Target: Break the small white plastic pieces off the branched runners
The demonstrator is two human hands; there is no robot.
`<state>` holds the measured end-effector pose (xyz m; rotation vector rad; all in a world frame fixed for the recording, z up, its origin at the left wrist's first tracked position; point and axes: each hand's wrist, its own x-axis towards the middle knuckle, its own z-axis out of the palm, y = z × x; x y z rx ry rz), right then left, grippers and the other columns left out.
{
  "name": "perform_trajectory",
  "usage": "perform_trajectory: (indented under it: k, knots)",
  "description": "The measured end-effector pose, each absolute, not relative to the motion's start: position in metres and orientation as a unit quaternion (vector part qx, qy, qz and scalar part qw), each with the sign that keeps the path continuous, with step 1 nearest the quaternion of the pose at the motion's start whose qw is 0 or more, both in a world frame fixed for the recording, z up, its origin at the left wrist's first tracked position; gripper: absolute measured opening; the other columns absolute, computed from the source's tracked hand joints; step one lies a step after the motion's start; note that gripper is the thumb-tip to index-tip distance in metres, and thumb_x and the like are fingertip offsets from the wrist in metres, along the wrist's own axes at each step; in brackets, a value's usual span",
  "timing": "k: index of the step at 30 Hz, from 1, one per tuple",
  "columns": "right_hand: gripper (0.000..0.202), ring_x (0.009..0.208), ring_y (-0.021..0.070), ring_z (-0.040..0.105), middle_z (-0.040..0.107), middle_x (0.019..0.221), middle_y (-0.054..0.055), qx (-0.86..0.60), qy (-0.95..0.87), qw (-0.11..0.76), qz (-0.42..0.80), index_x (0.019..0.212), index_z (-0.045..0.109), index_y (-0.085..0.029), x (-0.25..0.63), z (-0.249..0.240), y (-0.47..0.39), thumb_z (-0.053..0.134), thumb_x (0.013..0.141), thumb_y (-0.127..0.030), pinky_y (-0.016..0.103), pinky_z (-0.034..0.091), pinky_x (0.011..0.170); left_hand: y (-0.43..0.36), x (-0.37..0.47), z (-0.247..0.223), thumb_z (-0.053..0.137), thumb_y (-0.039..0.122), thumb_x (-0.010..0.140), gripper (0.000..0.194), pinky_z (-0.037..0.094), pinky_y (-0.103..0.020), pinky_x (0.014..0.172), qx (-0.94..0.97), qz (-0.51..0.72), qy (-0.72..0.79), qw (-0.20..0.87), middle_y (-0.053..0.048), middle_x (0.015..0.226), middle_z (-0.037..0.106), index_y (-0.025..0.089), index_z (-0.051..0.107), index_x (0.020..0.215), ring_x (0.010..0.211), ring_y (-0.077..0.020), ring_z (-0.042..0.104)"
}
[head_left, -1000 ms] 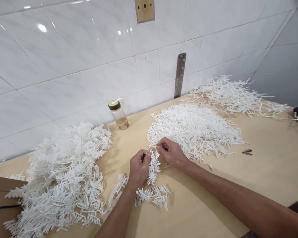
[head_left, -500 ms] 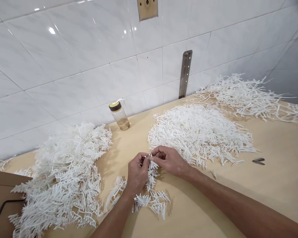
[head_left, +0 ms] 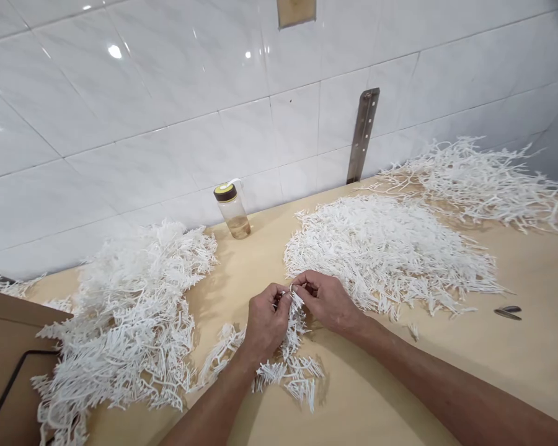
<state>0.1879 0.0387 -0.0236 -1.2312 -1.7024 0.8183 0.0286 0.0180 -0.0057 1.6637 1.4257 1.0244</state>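
Observation:
My left hand (head_left: 268, 317) and my right hand (head_left: 328, 302) meet near the middle of the table, fingertips pinched close together. Between them is a white branched plastic sprig (head_left: 296, 316), gripped by both hands; its fringe hangs below the fingers. Just under my hands, more white sprigs (head_left: 291, 375) lie on the table. Beyond my right hand spreads a wide pile of short white sprigs (head_left: 385, 251). Left of my left hand rises a taller, tangled heap of white sprigs (head_left: 134, 316). The exact pinch point is partly hidden by my fingers.
A bottle with a dark lid (head_left: 233, 212) stands by the tiled wall (head_left: 181, 148). A metal bracket (head_left: 363, 136) leans there. Long white branches (head_left: 483, 179) lie at the back right, small dark snips (head_left: 508, 312) at right, a cardboard box (head_left: 13, 347) at left.
The whole scene has shifted slightly to the right in view as my head turned. Both hands stay pinched on the sprig, with only small finger movement.

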Motion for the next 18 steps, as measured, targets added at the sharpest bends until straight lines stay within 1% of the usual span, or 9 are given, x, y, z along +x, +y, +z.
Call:
perform_trajectory:
  k: [3, 6, 8, 9, 12, 14, 16, 18]
  knots:
    - [0.016, 0.061, 0.0166, 0.058, 0.067, 0.069, 0.002, -0.522, -0.698, 0.418, 0.255, 0.082, 0.066, -0.021, 0.186, -0.025, 0.042, 0.051, 0.086, -0.027, 0.029, 0.043, 0.058, 0.016, 0.027, -0.005, 0.056, 0.034, 0.085, 0.019, 0.036, -0.023, 0.055, 0.647, 0.378, 0.541, 0.382, 0.003, 0.061, 0.055, 0.018, 0.065, 0.08, 0.056, -0.0116, 0.045]
    - [0.012, 0.06, 0.0169, 0.057, 0.066, 0.067, 0.002, -0.562, -0.668, 0.423, 0.244, 0.078, 0.062, -0.02, 0.185, -0.025, 0.045, 0.053, 0.084, -0.025, 0.029, 0.043, 0.057, 0.017, 0.025, -0.009, 0.058, 0.037, 0.086, 0.021, 0.034, -0.022, 0.054, 0.622, 0.395, 0.519, 0.435, 0.005, 0.058, 0.049, 0.018, 0.062, 0.081, 0.053, -0.0099, 0.041]
    - [0.009, 0.055, 0.0158, 0.055, 0.065, 0.065, 0.001, -0.568, -0.644, 0.432, 0.277, 0.081, 0.062, -0.02, 0.187, -0.024, 0.045, 0.057, 0.083, -0.028, 0.028, 0.042, 0.053, 0.02, 0.024, -0.013, 0.06, 0.041, 0.084, 0.024, 0.034, -0.022, 0.054, 0.589, 0.438, 0.512, 0.446, 0.005, 0.06, 0.049, 0.017, 0.062, 0.082, 0.054, -0.0092, 0.04]
    - [0.011, 0.052, 0.015, 0.053, 0.064, 0.063, 0.001, -0.563, -0.633, 0.438, 0.301, 0.084, 0.063, -0.02, 0.188, -0.024, 0.044, 0.059, 0.083, -0.03, 0.027, 0.041, 0.05, 0.022, 0.024, -0.015, 0.062, 0.042, 0.083, 0.026, 0.034, -0.022, 0.054, 0.574, 0.456, 0.51, 0.45, 0.004, 0.061, 0.049, 0.016, 0.063, 0.083, 0.054, -0.009, 0.04]
    - [0.025, 0.044, 0.0132, 0.048, 0.06, 0.057, -0.001, -0.529, -0.612, 0.445, 0.383, 0.093, 0.065, -0.02, 0.191, -0.021, 0.041, 0.059, 0.085, -0.042, 0.026, 0.038, 0.042, 0.026, 0.024, -0.019, 0.065, 0.044, 0.08, 0.028, 0.034, -0.022, 0.054, 0.551, 0.488, 0.501, 0.456, 0.004, 0.061, 0.049, 0.016, 0.063, 0.083, 0.055, -0.0089, 0.039]
    - [0.03, 0.044, 0.0129, 0.048, 0.06, 0.058, -0.001, -0.501, -0.621, 0.442, 0.41, 0.095, 0.068, -0.02, 0.19, -0.018, 0.039, 0.057, 0.087, -0.047, 0.025, 0.037, 0.041, 0.026, 0.024, -0.02, 0.064, 0.041, 0.081, 0.026, 0.034, -0.022, 0.054, 0.563, 0.49, 0.497, 0.443, 0.004, 0.061, 0.049, 0.016, 0.064, 0.084, 0.055, -0.009, 0.039]
    - [0.03, 0.048, 0.013, 0.051, 0.063, 0.063, 0.001, -0.482, -0.638, 0.433, 0.416, 0.094, 0.07, -0.019, 0.189, -0.017, 0.038, 0.059, 0.086, -0.046, 0.024, 0.038, 0.043, 0.024, 0.024, -0.02, 0.062, 0.038, 0.083, 0.023, 0.034, -0.022, 0.054, 0.58, 0.485, 0.497, 0.425, 0.004, 0.061, 0.049, 0.016, 0.065, 0.086, 0.055, -0.0092, 0.039]
    - [0.027, 0.055, 0.0135, 0.056, 0.068, 0.071, 0.002, -0.468, -0.651, 0.426, 0.42, 0.094, 0.071, -0.019, 0.187, -0.017, 0.038, 0.062, 0.084, -0.041, 0.024, 0.042, 0.048, 0.022, 0.023, -0.021, 0.061, 0.036, 0.084, 0.021, 0.035, -0.022, 0.055, 0.587, 0.481, 0.5, 0.416, 0.004, 0.062, 0.051, 0.016, 0.065, 0.088, 0.056, -0.0098, 0.041]
